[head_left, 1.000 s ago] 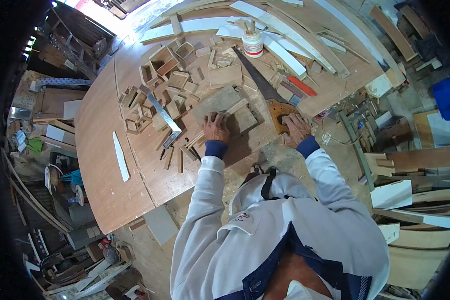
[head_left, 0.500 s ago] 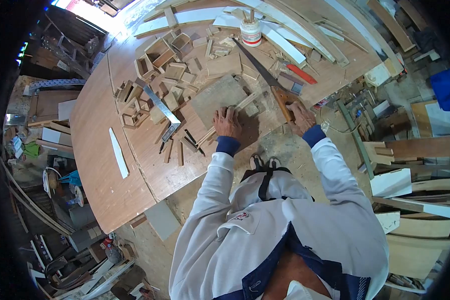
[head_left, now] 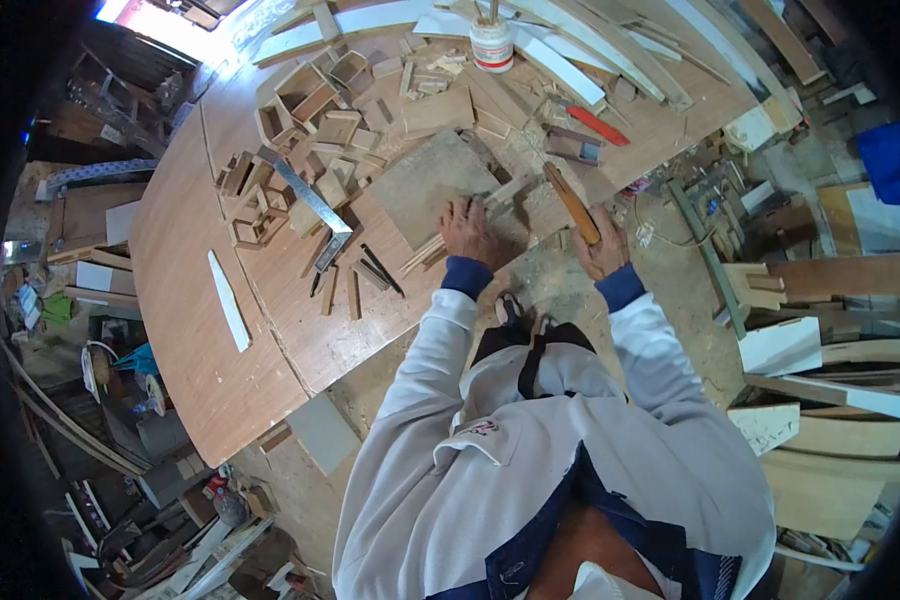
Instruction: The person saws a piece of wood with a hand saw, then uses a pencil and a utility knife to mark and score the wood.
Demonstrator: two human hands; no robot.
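My left hand (head_left: 467,232) presses thin wooden strips (head_left: 511,192) down near the table's front edge, beside a square grey-brown board (head_left: 432,186). The strips stick out on both sides of the hand. To its right, my right hand (head_left: 602,250) is closed around the wooden handle of a saw (head_left: 568,198). The saw's blade cannot be made out now. A metal square (head_left: 312,200) lies left of the board, with dark pens (head_left: 380,268) nearer the table edge. Behind the saw is a red-handled tool (head_left: 598,125).
The wooden table (head_left: 185,290) bears small wooden frames (head_left: 315,105), a white glue jar (head_left: 492,47), long curved strips (head_left: 610,60) and a white pointed piece (head_left: 229,300). Wood offcuts (head_left: 780,345) are stacked at the right; cluttered materials stand at the left.
The saw has turned, so its long blade no longer shows, and the right hand has shifted slightly. My left hand still presses on the strips. The whole view has shifted a little.
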